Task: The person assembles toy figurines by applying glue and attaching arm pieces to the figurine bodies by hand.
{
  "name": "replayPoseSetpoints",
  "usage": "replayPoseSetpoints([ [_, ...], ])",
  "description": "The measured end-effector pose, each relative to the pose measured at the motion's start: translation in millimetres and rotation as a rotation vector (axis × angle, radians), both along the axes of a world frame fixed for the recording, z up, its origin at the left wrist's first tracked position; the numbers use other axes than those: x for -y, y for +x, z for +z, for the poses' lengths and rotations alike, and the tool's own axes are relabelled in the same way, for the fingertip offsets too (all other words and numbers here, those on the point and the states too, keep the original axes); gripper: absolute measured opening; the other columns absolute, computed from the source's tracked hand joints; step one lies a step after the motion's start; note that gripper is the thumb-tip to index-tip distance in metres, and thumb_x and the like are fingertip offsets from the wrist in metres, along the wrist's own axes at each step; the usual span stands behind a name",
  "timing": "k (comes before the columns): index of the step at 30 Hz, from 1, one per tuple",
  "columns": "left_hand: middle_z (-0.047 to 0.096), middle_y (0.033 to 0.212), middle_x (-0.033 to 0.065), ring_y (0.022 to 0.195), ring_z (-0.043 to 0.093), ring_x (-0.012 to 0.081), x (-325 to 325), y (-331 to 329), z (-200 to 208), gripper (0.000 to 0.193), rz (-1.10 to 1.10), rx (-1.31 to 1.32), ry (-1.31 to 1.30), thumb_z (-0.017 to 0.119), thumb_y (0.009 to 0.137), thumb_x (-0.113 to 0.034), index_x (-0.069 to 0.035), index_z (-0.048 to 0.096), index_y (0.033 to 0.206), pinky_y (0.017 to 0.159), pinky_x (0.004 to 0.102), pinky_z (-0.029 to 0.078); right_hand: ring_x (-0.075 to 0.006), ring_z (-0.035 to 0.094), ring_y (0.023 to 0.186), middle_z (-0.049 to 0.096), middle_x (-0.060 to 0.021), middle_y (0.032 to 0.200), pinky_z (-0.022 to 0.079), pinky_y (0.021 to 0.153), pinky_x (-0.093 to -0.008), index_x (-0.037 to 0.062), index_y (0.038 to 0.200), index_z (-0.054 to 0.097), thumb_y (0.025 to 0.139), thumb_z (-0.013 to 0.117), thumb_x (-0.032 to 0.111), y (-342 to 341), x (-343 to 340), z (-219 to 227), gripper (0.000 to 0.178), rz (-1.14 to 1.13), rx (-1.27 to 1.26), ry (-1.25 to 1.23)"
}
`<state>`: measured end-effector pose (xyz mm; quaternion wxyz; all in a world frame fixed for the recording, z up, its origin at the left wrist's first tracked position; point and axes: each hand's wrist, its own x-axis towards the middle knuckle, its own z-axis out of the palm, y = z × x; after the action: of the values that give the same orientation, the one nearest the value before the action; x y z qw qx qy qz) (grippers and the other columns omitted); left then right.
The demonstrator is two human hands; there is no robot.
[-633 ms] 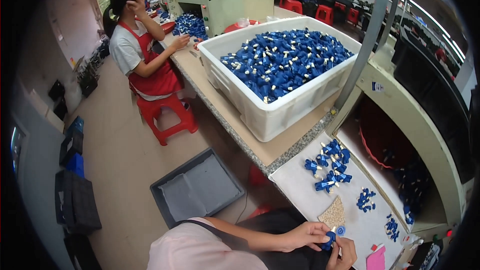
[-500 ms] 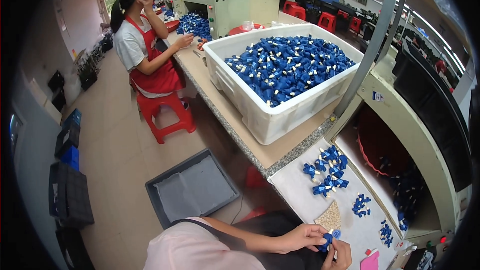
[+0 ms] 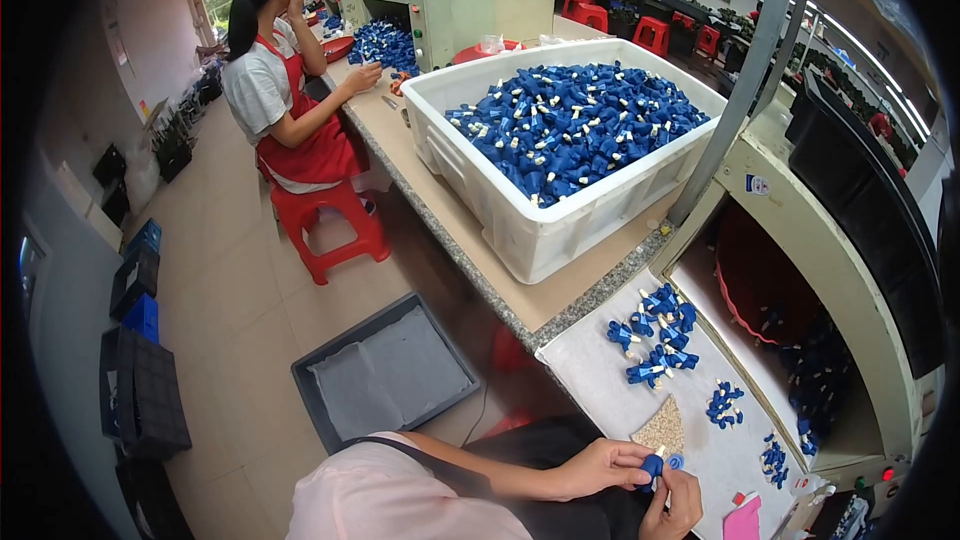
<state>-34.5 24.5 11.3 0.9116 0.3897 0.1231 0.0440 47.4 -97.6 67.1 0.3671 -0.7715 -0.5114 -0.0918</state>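
Observation:
Between my two hands, at the near edge of the white worktop, is a small blue moulded piece (image 3: 651,466) with a cream-coloured tip. My left hand (image 3: 606,467) pinches it from the left, thumb and fingers closed. The fingers of my right hand (image 3: 675,505) close on its lower right side. Just beyond them lies a tan speckled pad (image 3: 660,427), with a small light-blue round thing (image 3: 676,461) by my fingertips. Farther up the worktop sits a cluster of blue pieces with cream tips (image 3: 660,335). Two smaller heaps of little blue parts (image 3: 724,404) lie to its right.
A large white bin (image 3: 540,230) full of blue pieces stands on the bench ahead. To the right is a cream machine housing (image 3: 835,240) with a dark opening. A pink piece (image 3: 742,518) lies near right. A grey tray (image 3: 330,420) is on the floor; a co-worker (image 3: 290,90) sits far left.
The blue piece is still held in both hands and has shifted slightly up and left. The view has tilted a little; the co-worker's lower hand has moved slightly.

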Motion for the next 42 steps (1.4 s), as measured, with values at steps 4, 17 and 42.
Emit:
replayPoseSetpoints([
  [4,0.057,0.108,0.0062,0.09,0.054,0.0075,1,0,5,0.044,0.004,-0.036,-0.018,0.058,0.083,-0.006,0.003,0.042,0.123,0.079,0.0211,0.045,-0.0331,0.057,0.074,0.059,-0.0182,0.083,0.047,0.067,-0.0364,-0.002,0.088,0.06,0.076,0.057,-0.004,-2,1,-1,0.012,-0.023,-0.01,0.005],
  [17,0.055,0.112,0.0071,0.094,0.052,0.0075,1,-3,4,0.044,0.009,-0.052,-0.02,0.057,0.083,-0.006,0.004,0.041,0.123,0.081,0.0211,0.045,-0.0342,0.058,0.078,0.059,-0.0185,0.085,0.047,0.07,-0.0377,-0.0016,0.091,0.06,0.076,0.056,-0.005,-2,0,-4,0.015,0.023,0.032,0.018],
  [42,0.058,0.108,0.007,0.096,0.053,0.0084,8,-2,-8,0.039,0.024,-0.023,0.007,0.056,0.083,-0.004,0.005,0.046,0.119,0.084,0.0204,0.043,-0.0329,0.057,0.073,0.058,-0.0171,0.081,0.046,0.067,-0.0362,-0.0008,0.091,0.06,0.075,0.055,-0.006,-2,3,-3,0.017,0.016,0.017,-0.027],
])
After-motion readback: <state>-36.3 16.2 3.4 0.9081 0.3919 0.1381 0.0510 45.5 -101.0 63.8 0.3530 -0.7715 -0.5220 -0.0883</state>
